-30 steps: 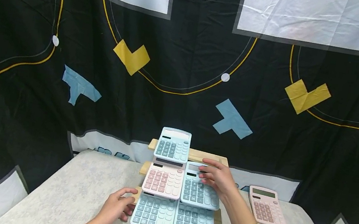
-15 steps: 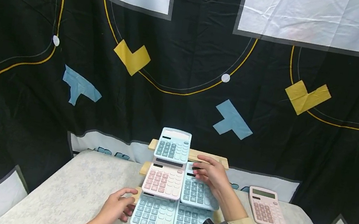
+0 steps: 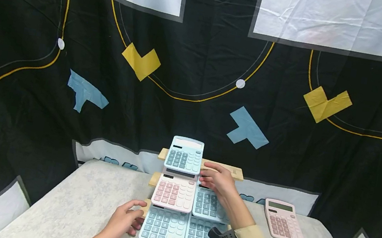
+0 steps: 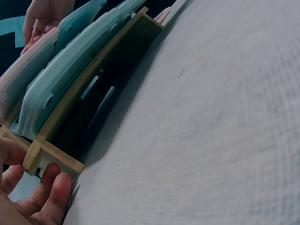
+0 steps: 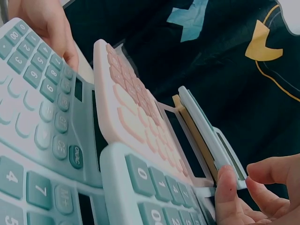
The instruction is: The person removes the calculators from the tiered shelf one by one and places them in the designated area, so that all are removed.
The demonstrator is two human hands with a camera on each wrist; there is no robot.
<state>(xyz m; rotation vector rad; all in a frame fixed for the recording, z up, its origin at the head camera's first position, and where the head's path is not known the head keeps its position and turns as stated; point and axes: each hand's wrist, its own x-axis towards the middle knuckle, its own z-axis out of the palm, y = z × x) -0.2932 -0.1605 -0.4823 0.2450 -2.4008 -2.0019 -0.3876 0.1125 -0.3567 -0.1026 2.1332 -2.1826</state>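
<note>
A slatted wooden rack [image 3: 236, 172] bears several calculators. A light-blue calculator [image 3: 183, 154] sits on its top tier. On the middle tier, a pink calculator [image 3: 174, 190] stands beside a blue calculator [image 3: 212, 205]; two more blue calculators [image 3: 163, 227] fill the bottom tier. My left hand [image 3: 123, 218] holds the rack's left side, thumb and fingers around its wooden corner [image 4: 61, 157] in the left wrist view. My right hand [image 3: 220, 180] hovers over the middle blue calculator's upper part, loosely bent fingertips [image 5: 226, 176] right by the top calculator's lower right corner.
Another pink calculator [image 3: 285, 220] lies on the grey-white table [image 3: 87, 194] to the right of the rack. A dark patterned cloth [image 3: 183, 118] hangs behind the table. A dark watch strap [image 3: 222, 237] is on the right wrist.
My right hand has slid left across the middle blue calculator's upper part, towards the top calculator's right edge. The left hand and the calculators have stayed in place.
</note>
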